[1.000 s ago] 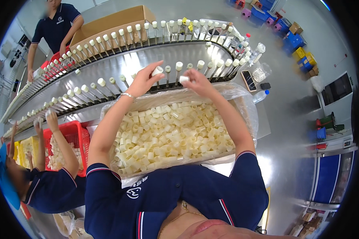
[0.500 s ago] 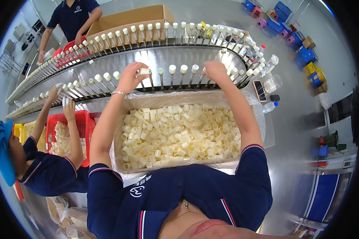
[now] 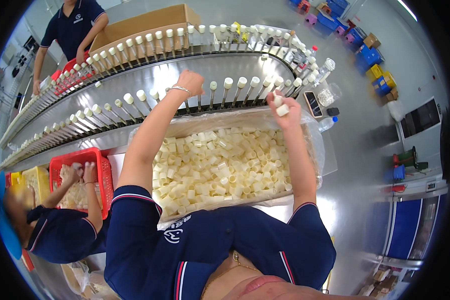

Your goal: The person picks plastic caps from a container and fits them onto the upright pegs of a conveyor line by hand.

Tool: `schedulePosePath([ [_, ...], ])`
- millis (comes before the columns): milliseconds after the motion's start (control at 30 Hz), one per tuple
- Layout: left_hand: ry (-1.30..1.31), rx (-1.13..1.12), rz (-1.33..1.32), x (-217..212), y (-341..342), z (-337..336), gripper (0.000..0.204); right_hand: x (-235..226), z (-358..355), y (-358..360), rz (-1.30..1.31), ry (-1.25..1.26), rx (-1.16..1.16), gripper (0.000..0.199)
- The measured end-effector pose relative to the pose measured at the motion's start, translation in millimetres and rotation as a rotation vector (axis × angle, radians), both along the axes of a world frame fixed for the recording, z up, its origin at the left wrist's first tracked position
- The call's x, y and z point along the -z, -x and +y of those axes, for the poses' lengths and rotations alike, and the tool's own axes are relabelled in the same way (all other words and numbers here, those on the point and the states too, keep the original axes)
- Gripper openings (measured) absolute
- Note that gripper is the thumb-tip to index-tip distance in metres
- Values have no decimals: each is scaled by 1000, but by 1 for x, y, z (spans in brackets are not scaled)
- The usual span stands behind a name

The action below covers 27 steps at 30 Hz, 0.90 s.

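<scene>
My left hand point(image 3: 189, 84) is closed at the top of one of the upright metal pegs on the near side of the conveyor. Its curled fingers hide whatever they hold. My right hand point(image 3: 291, 116), palm turned up, holds two short white plastic caps point(image 3: 282, 110) over the far right corner of the box. Most pegs beside my hands carry a white cap point(image 3: 228, 82); one peg point(image 3: 213, 92) between my hands has a greenish top. Below my arms, a lined box point(image 3: 305, 131) holds a heap of loose cream caps point(image 3: 225, 165).
The looped conveyor point(image 3: 135, 82) curves round at the right. A phone point(image 3: 313, 104) and a water bottle point(image 3: 328, 123) lie right of the box. At the left, a co-worker's hands point(image 3: 82, 172) are over a red basket point(image 3: 106, 185). Another person point(image 3: 75, 25) stands beyond, near a large carton point(image 3: 145, 30).
My right hand has drawn back from the pegs toward the box, its caps now showing. My left hand has turned over a peg, hiding the cap seen before. The co-worker's hands dropped to the basket.
</scene>
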<state>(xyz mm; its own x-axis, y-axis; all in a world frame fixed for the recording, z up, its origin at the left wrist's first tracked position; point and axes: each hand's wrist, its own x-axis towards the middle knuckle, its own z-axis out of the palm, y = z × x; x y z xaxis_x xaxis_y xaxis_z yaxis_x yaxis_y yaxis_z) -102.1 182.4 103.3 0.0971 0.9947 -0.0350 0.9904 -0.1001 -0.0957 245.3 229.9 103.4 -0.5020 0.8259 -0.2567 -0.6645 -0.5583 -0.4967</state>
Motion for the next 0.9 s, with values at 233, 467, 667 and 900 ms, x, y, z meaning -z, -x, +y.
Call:
schedulePosePath([
  [233, -601, 386, -242, 1, -67, -68, 43, -6, -31, 36, -128, -398, -283, 33],
  [467, -228, 464, -461, 106, -104, -173, 34, -33, -39, 89, -411, -842, -497, 35],
  [667, 61, 357, -398, 125, -101, -200, 26, -43, -24, 136, -466, -942, -479, 29],
  [900, 102, 337, -196, 126, -105, -201, 22, -17, -1, 173, -980, -1321, -188, 30],
])
